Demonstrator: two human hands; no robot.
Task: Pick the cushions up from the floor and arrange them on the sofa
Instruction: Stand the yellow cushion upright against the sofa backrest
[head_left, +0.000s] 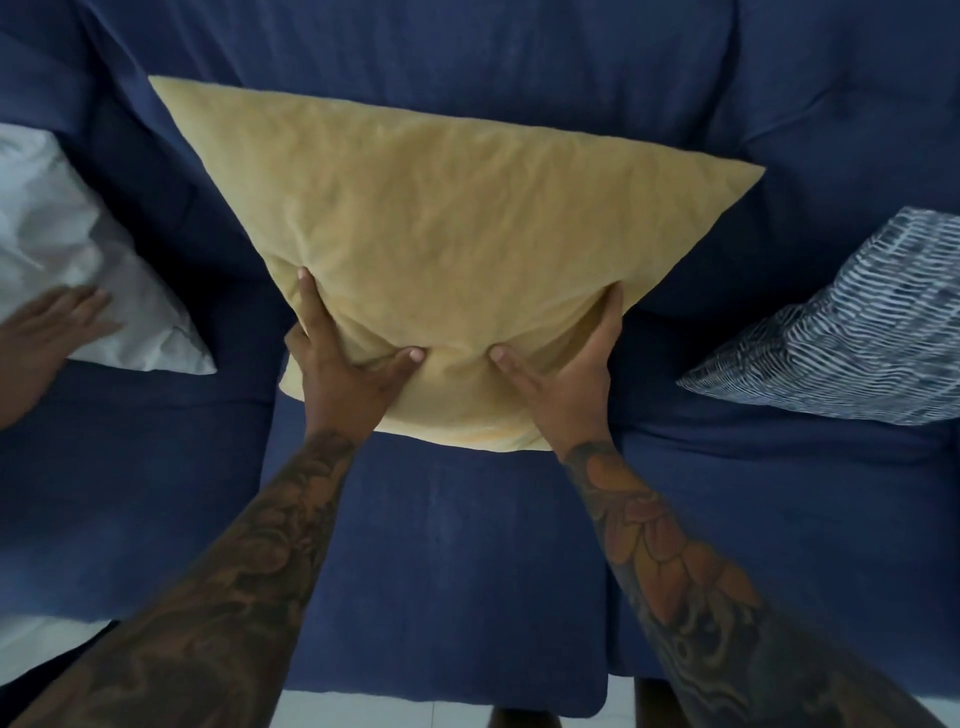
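A large yellow cushion (447, 218) leans against the backrest over the middle seat of the dark blue sofa (447, 561). My left hand (343, 364) grips its lower left edge and my right hand (566, 364) grips its lower right edge, thumbs pressed into the front. A white cushion (67, 249) rests at the left of the sofa. A blue-and-white striped cushion (852, 332) lies on the right seat.
Another person's hand (47, 332) lies on the lower edge of the white cushion at the far left. A strip of white floor (436, 714) shows below the sofa's front edge.
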